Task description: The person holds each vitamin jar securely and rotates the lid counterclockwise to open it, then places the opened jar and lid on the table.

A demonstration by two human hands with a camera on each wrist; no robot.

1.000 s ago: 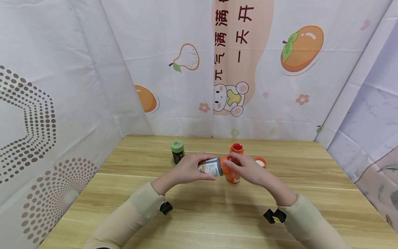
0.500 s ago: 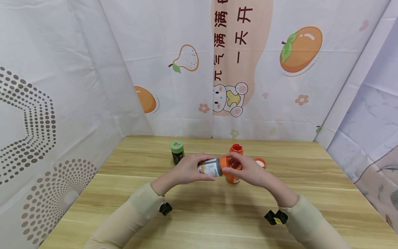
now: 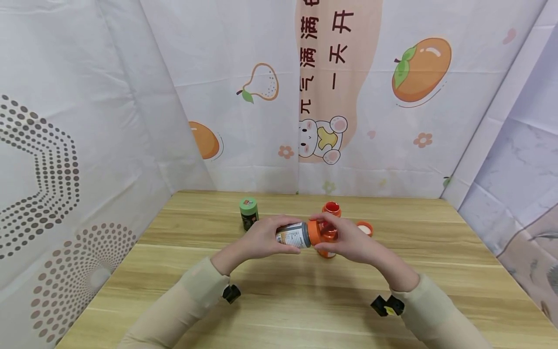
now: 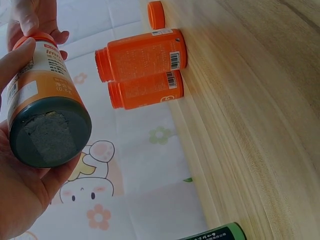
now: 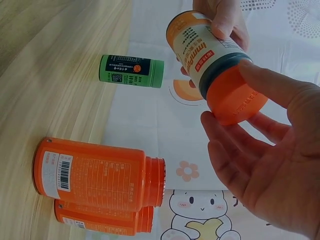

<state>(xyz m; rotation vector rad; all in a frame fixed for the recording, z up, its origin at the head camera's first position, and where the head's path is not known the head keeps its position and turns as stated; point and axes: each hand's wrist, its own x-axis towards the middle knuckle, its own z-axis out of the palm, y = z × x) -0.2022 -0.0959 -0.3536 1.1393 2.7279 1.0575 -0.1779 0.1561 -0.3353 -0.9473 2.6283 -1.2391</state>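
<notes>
Left hand (image 3: 263,238) grips the likely light, stiff bottle (image 3: 294,235), best held mid-body; right hand (image 3: 350,239) loosely pinches its cap (image 5: 234,98).

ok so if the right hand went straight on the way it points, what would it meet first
Most likely the orange cap on the held bottle, which the right hand seems to be touching. Past it, farther along, comes the left hand, though depth is hard to judge.
</notes>
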